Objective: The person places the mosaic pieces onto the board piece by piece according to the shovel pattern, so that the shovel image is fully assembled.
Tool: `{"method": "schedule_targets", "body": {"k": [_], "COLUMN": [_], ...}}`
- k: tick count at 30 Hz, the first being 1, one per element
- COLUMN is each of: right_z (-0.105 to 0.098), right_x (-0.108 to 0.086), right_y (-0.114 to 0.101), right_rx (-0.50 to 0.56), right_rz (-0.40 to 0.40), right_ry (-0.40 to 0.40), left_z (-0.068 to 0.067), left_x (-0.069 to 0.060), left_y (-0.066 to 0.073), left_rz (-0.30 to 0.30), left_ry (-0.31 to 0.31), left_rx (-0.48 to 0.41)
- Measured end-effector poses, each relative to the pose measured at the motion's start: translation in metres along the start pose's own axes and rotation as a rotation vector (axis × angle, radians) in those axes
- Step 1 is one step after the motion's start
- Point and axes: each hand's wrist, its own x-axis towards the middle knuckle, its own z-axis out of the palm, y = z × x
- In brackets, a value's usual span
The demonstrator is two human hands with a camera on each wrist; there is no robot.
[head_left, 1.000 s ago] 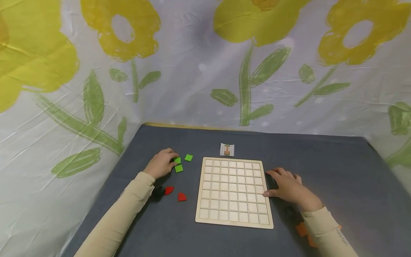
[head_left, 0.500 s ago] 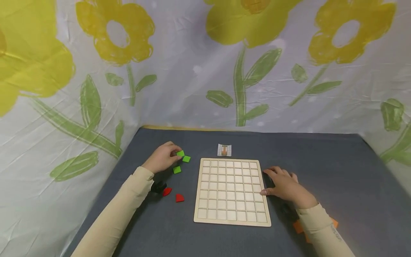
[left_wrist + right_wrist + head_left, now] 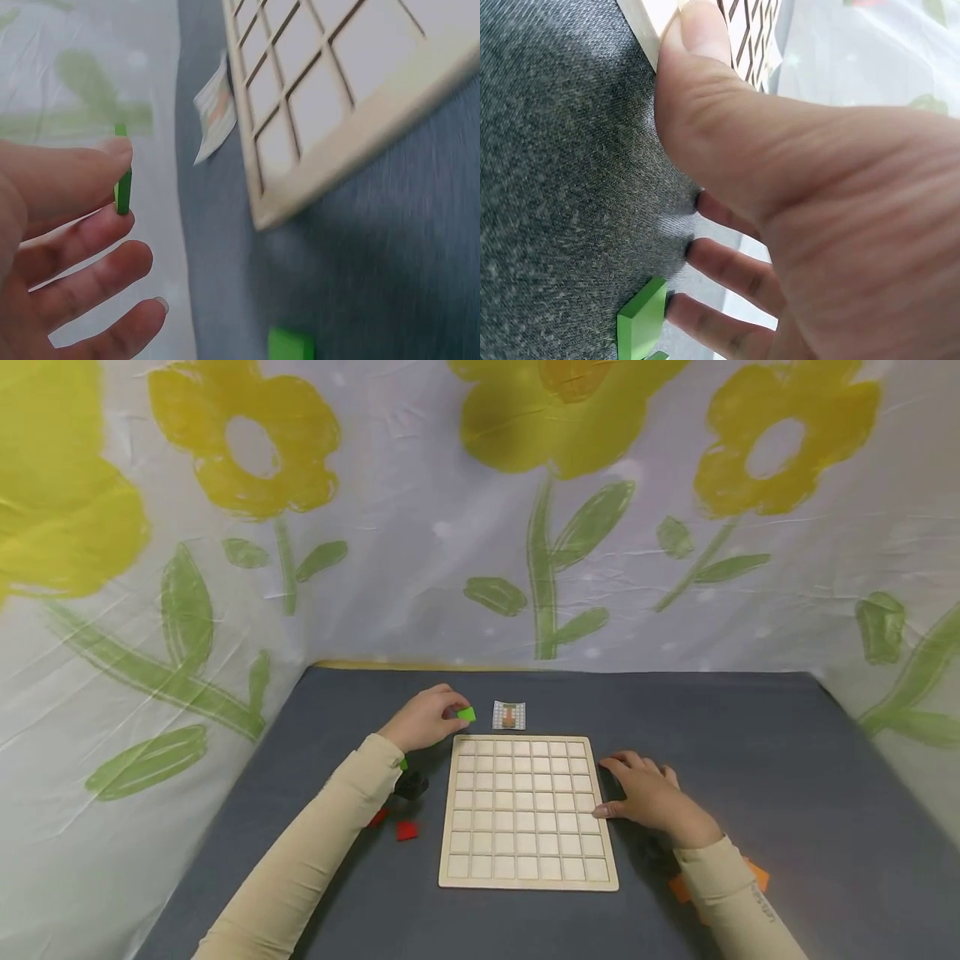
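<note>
Counter [image 3: 517, 927]: grid board [image 3: 528, 812] at its middle; pattern card [image 3: 509, 716] just behind the board, left of centre. Left of the card, beyond the board's far left corner: held tile [image 3: 467, 714], between thumb and finger of the left hand's grip [image 3: 426, 718]. Left of the board, partly hidden by the left sleeve [image 3: 337, 827]: rear tile [image 3: 403, 764]; nearer the front, a pair of tiles [image 3: 407, 832], set apart. Right-hand side: right hand's grip [image 3: 647, 797], thumb on the board's edge; fingertip tile [image 3: 641, 319] just beside its fingers; farther forward, sleeve-side tiles [image 3: 759, 877], partly under the right sleeve [image 3: 735, 893]. Behind the counter: cloth backdrop [image 3: 397, 618].
</note>
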Motion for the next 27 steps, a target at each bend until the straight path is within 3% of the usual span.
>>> {"method": "schedule_targets", "body": {"k": [9,16,19,27], "right_z": [0.000,0.000,0.001,-0.001], "right_x": [0.000,-0.002,-0.002,-0.001], "right_y": [-0.001,-0.001,-0.001,0.000], "right_rx": [0.001,0.003,0.001,-0.005], "right_rz": [0.000,-0.004,-0.004,0.002], "right_ry": [0.011,0.013,0.013,0.021], "left_z": [0.029,0.048,0.054,0.057], "left_x": [0.019,0.025,0.024,0.028], "left_y": [0.019,0.022,0.020,0.019], "left_rz": [0.079,0.057,0.048,0.105], "left_ry": [-0.054,-0.113,-0.128,-0.127], "left_rx": [0.004,-0.005,-0.001,0.051]}}
